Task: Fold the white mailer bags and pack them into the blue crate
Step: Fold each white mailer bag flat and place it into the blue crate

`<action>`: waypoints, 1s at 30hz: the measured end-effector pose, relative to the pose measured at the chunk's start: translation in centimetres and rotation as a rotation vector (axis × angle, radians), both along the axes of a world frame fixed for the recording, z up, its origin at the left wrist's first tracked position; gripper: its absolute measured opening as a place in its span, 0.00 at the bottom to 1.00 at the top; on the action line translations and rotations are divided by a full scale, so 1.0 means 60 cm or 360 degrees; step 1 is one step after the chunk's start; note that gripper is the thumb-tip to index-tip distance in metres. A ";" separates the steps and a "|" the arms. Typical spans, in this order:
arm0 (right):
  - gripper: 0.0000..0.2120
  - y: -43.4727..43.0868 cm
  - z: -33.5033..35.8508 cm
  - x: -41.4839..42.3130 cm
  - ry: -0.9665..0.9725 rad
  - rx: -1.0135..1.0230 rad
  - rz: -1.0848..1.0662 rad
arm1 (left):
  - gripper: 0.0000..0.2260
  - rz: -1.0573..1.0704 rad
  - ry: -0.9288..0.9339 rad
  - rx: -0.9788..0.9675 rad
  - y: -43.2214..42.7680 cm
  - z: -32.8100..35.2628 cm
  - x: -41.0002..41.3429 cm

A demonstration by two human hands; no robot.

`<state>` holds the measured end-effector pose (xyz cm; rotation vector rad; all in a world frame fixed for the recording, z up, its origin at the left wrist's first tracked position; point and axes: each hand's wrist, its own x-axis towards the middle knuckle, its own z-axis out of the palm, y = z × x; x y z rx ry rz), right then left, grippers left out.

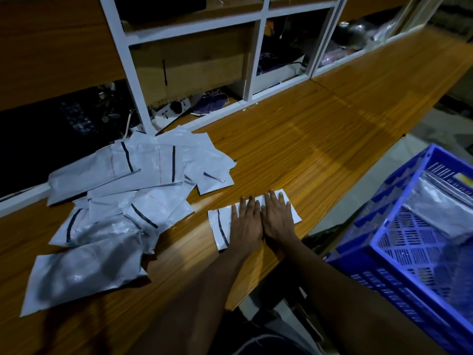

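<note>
Head view. Left hand [245, 221] and right hand [277, 216]: each grip released, fingers straight, palms pressing one white mailer bag [226, 219] flat by the near edge of the table [307, 139]. Risk, as judged: the slick plastic may spring open or slide off that edge once the pressure lifts. Blue crate [378, 275]: 3 o'clock of the hands, beside the table, pale bags inside. Pile of loose mailer bags [122, 201]: 9 to 10 o'clock, near, apart from the pressed bag. White shelf frame [253, 60]: 12 o'clock, far, no obstruction.

white mailer bags [122, 201] on wooden table [307, 139]
</note>
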<state>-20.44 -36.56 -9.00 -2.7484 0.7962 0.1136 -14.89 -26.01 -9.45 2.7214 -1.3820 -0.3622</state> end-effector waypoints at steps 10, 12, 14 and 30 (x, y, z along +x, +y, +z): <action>0.33 -0.022 -0.020 -0.011 0.0030 -0.0148 0.0105 | 0.27 0.0026 -0.0053 -0.0296 0.040 -0.042 0.018; 0.37 -0.023 -0.020 -0.009 0.0023 -0.0155 0.0079 | 0.27 0.0013 -0.0099 -0.0348 0.057 -0.048 0.023; 0.38 -0.023 -0.020 -0.007 -0.0006 -0.0146 0.0065 | 0.28 0.0022 -0.0135 -0.0338 0.074 -0.053 0.028; 0.33 -0.058 -0.007 0.015 0.0181 -0.0045 -0.0094 | 0.30 0.0054 -0.0248 -0.0221 0.150 -0.040 0.034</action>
